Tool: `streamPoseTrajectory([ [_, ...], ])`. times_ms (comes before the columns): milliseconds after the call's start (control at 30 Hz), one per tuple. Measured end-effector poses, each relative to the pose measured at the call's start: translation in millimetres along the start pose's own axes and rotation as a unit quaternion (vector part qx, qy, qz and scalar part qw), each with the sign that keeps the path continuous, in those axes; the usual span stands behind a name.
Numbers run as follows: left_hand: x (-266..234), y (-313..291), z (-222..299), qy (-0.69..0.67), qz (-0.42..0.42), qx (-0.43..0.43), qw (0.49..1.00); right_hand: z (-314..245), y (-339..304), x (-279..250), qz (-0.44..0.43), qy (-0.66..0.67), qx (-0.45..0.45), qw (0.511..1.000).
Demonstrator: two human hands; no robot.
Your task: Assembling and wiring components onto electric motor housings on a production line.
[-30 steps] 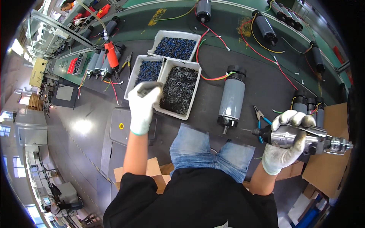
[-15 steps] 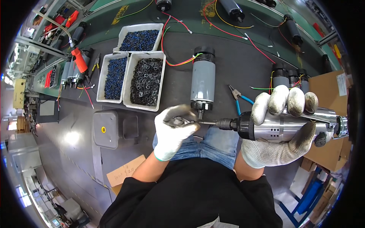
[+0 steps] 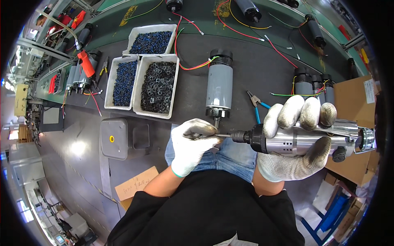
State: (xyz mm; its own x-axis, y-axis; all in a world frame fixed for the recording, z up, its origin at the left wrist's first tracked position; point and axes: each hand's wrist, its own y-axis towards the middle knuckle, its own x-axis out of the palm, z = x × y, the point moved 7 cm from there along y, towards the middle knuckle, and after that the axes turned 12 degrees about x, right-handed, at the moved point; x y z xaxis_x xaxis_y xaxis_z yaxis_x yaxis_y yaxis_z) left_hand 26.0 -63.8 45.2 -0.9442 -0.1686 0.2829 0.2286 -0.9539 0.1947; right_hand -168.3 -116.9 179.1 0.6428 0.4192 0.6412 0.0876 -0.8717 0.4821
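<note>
My gloved right hand wraps round a silver-barrelled power screwdriver, which lies level with its thin bit pointing left. My gloved left hand is closed in a pinch at the bit's tip. What its fingers hold there is too small and covered to make out. Just beyond the hands a grey cylindrical motor lies on the bench, its shaft pointing toward me and ending near my left fingertips. Red, yellow and green wires come from its far end.
White bins of black rings and blue-black small parts stand left of the motor. Blue-handled pliers lie at its right. A red hanging screwdriver is at far left; a cardboard box stands at right. More motors lie along the back.
The power screwdriver and my right hand have shifted slightly left. My left hand has turned, its fingers now closing over the bit's tip; the small grey pieces in its palm are now hidden.
</note>
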Motion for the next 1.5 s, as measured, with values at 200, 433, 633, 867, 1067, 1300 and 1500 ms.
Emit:
streamPoseTrajectory([
  [200, 2, 4, 24, 0.137, -0.045, 0.095, 0.985, 10, -6, -9, 0.019, -0.02, 0.027, 0.999],
  [433, 4, 3, 40, 0.28, -0.091, 0.224, 0.929, 16, -10, -8, 0.035, -0.029, 0.031, 0.998],
  [633, 4, 6, 42, 0.289, -0.112, 0.245, 0.919, 18, -12, -8, 0.042, -0.02, 0.024, 0.999],
  [867, 3, 8, 42, 0.284, -0.124, 0.218, 0.925, 21, -14, -6, 0.047, -0.045, 0.026, 0.998],
  [1067, -9, 0, 3, 0.141, -0.07, 0.004, 0.987, 19, -18, -4, 0.023, -0.073, 0.021, 0.997],
  [1300, -9, -12, -22, -0.122, -0.018, -0.082, 0.989, 13, -18, -3, 0.053, -0.044, 0.034, 0.997],
  [1500, -7, -17, -28, -0.161, -0.011, -0.117, 0.98, 11, -16, 12, 0.036, -0.002, 0.043, 0.998],
])
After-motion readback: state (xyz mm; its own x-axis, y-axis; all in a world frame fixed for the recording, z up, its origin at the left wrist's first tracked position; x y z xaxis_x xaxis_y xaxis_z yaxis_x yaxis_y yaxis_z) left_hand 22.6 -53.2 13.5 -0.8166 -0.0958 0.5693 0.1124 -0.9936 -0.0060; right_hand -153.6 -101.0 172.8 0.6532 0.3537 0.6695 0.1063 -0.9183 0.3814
